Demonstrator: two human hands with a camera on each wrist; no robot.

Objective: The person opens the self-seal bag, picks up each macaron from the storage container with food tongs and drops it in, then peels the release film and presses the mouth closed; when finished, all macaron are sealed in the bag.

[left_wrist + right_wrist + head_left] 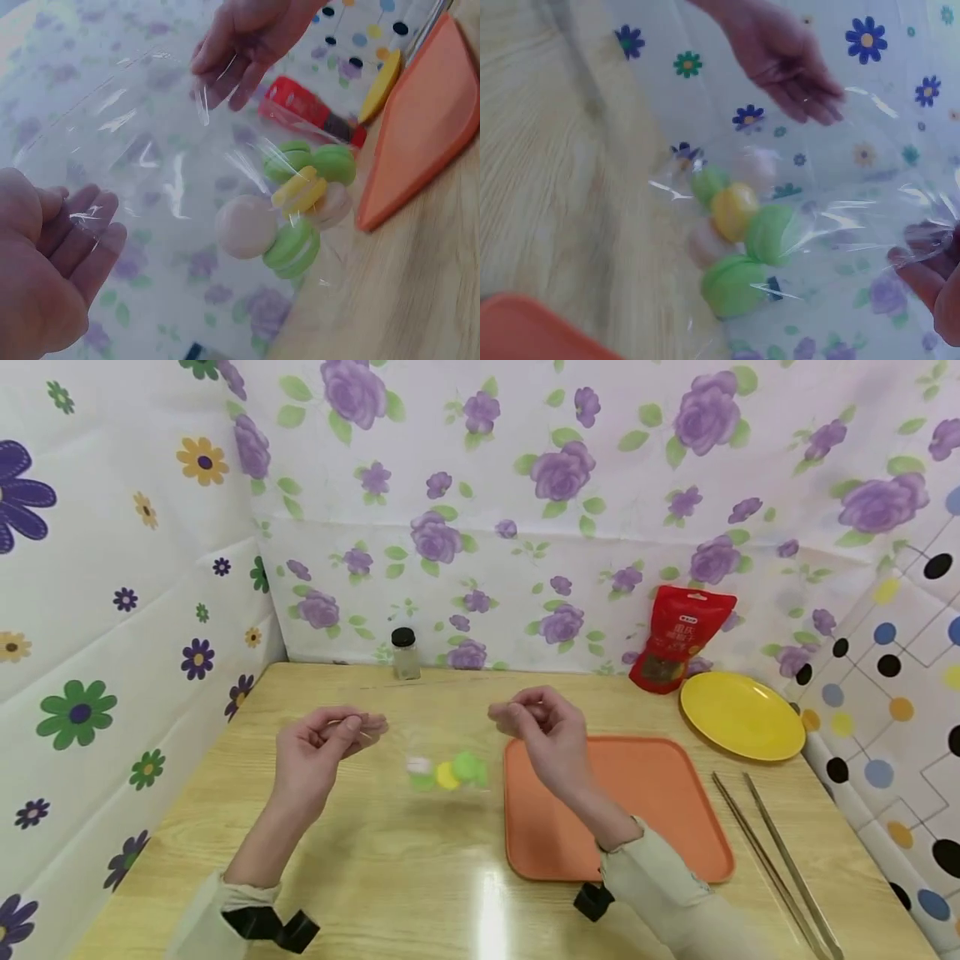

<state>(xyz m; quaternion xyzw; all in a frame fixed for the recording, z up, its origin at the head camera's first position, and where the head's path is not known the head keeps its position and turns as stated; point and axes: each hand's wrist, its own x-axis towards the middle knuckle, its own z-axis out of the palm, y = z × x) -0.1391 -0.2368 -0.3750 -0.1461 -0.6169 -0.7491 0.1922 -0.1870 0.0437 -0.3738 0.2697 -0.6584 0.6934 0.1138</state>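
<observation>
A clear plastic bag [142, 142] hangs between my two hands over the table. In its bottom lie several macarons: green ones [291, 247], a yellow one [298, 193] and pale pinkish ones [246, 226]. My left hand [321, 745] pinches one side of the bag between thumb and fingers. Opposite it, my right hand [546, 735] pinches the other side, just beyond the far left corner of the orange tray [615, 802]. In the head view the macarons look blurred.
A small black-capped jar [405, 655] stands at the back. A red pouch [675, 639] and a yellow plate [742, 716] are at the back right. Two long metal chopsticks [787, 860] lie right of the tray. Patterned cloth walls [450, 543] enclose the table.
</observation>
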